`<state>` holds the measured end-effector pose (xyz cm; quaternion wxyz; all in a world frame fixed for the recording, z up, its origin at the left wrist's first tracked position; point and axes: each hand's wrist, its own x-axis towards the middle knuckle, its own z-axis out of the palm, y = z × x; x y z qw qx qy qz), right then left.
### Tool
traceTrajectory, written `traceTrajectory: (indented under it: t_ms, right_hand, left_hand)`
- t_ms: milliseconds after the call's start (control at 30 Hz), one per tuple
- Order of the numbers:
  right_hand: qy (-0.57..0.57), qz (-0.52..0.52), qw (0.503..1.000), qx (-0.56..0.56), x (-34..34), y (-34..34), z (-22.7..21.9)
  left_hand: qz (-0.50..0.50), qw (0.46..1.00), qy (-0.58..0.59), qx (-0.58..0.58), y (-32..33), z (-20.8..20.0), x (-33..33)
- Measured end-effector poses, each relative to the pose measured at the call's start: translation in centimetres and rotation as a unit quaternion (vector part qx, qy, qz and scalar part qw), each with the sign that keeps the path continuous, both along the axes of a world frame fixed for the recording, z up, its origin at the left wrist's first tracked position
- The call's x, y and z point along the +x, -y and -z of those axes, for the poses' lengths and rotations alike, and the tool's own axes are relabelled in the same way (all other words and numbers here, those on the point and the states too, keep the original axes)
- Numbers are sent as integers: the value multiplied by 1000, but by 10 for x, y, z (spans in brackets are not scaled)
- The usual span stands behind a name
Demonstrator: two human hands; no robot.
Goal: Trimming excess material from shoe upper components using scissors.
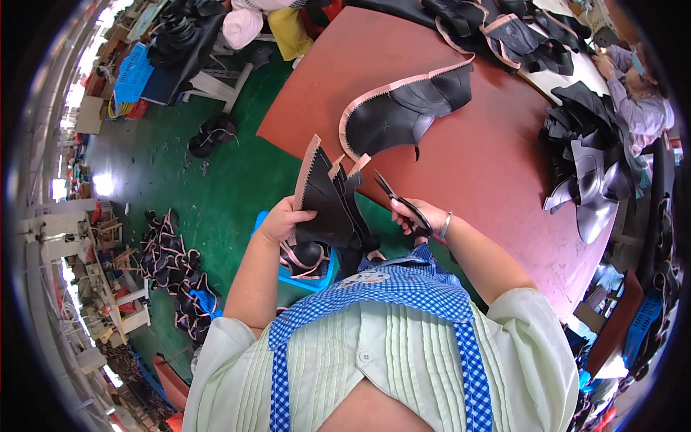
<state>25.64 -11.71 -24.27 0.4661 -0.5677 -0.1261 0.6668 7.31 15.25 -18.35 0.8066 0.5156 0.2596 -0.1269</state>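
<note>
My left hand (282,219) is closed on a folded black leather piece (327,209) edged with pink notched tape, its thumb pressed on the near face. In my right hand (421,216) is a pair of black-handled scissors (394,191), the blades pointing up and left toward the leather but apart from it. Beyond both hands, another black leather piece (389,119) with the same pink toothed edging lies flat on the reddish-brown table (504,151). A small pale mark shows on it.
Black leather parts (586,155) are heaped at the table's right edge, and more pieces (511,36) lie at its far side. A blue crate (317,282) stands below my hands. Edged pieces (176,270) pile on the green floor. A person (637,93) works at far right.
</note>
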Motion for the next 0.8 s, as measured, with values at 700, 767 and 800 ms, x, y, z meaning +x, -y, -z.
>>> traceTrajectory:
  t_ms: [700,767,800]
  right_hand:
    - [435,535,680,-251,232,-32,94]
    - [432,542,692,-201,226,-37,102]
    - [428,551,700,-151,220,-40,102]
  left_hand:
    - [-29,991,-68,110,18,-51,-74]
    - [-36,991,-51,119,18,-66,-83]
    - [-46,987,-74,132,12,-74,-91]
